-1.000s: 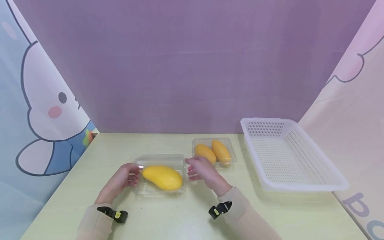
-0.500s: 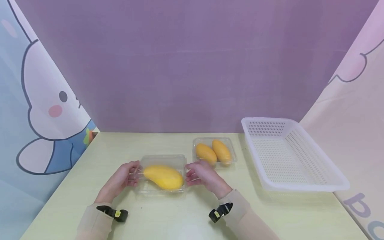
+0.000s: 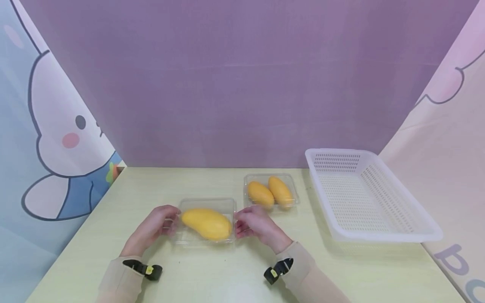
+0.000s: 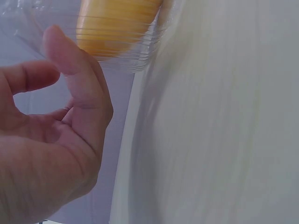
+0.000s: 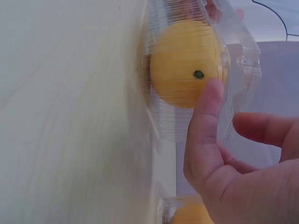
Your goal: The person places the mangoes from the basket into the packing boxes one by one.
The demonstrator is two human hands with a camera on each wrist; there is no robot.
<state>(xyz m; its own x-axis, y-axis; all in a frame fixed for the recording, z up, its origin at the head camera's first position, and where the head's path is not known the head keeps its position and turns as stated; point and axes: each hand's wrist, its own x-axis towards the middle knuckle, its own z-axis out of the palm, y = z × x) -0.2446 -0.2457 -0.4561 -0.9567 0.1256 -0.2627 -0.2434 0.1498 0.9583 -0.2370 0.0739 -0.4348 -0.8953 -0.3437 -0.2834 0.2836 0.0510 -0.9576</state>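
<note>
A clear plastic clamshell box (image 3: 227, 204) stands on the table with one large yellow mango (image 3: 206, 224) inside. Its lid lies over the fruit. My left hand (image 3: 153, 225) pinches the box's left side; in the left wrist view, a bent finger (image 4: 84, 79) reaches the ribbed plastic and the thumb is close by. At the opposite end my right hand (image 3: 261, 227) holds the right rim between thumb and fingers. The right wrist view shows the mango's dark stem spot through the ribbed wall, close to a fingertip (image 5: 212, 95).
Behind my right hand sits a second clear box (image 3: 289, 178) with two smaller orange mangoes (image 3: 280, 191). A white perforated plastic basket (image 3: 382, 236) stands at the right of the pale table (image 3: 201, 280). A purple cloth (image 3: 242, 84) hangs along the back.
The lid's back edge has come slightly lower and nearer to me. My right fingers have closed in from beside the box onto its right rim; the left hand has shifted only a little.
</note>
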